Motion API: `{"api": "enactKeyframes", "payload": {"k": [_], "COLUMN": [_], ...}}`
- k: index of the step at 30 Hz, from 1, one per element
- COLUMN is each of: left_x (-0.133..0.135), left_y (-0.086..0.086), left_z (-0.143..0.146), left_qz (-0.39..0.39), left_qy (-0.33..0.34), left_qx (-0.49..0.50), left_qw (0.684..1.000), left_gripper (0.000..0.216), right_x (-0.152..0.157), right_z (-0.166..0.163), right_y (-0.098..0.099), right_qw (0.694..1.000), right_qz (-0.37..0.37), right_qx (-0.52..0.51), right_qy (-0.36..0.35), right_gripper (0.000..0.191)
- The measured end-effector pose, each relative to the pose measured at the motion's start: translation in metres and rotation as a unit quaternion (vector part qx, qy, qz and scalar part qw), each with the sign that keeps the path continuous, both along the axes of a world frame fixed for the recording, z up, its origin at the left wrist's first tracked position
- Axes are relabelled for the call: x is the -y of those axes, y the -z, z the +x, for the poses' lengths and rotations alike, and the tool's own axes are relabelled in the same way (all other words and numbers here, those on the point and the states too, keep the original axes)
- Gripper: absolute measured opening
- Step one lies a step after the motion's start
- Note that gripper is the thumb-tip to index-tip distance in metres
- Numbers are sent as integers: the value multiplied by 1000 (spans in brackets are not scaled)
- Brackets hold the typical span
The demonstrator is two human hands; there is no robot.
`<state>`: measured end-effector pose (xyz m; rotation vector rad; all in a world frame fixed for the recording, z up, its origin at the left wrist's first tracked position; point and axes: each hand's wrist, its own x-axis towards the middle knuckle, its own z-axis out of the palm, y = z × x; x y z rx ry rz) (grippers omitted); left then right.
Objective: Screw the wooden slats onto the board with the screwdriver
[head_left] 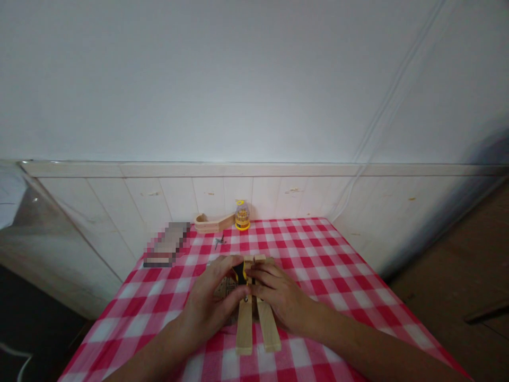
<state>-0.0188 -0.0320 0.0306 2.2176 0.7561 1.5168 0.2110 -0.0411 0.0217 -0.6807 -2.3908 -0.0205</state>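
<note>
Between the thumb and fingers of my left hand [207, 294] is a small black and yellow piece [240, 273], pressed near the wood; its kind does not show clearly. My right hand [280, 292] closes over the far part of a pale wooden piece with two legs. The left wooden leg [244, 329] and the right wooden leg [268, 326] point toward me, slightly apart. Bits of metal show by my left thumb tip. Under my hands lies a brown printed sheet or board [225, 289], mostly covered.
A red and white checked cloth [326, 339] covers the table. At the back stand a yellow-based clear container [242, 217] and a curved wooden piece [210, 225]. Small dark metal parts [220, 242] lie in front. A blurred-out flat object [167, 245] lies at left. The wall [278, 196] borders the back.
</note>
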Motion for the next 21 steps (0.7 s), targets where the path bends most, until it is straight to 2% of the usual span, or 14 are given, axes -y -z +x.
{"api": "enactKeyframes", "payload": {"k": [21], "left_x": [3], "left_y": [3], "left_z": [0], "left_qz": [-64], "left_qy": [2], "left_qx": [21], "left_qw": [998], "left_gripper": [47], "right_x": [-1], "right_z": [-1], "right_y": [2], "right_qw": [1000], "right_qz": [-17], "right_qx": [4], "right_qy": [3], "right_gripper": [26]}}
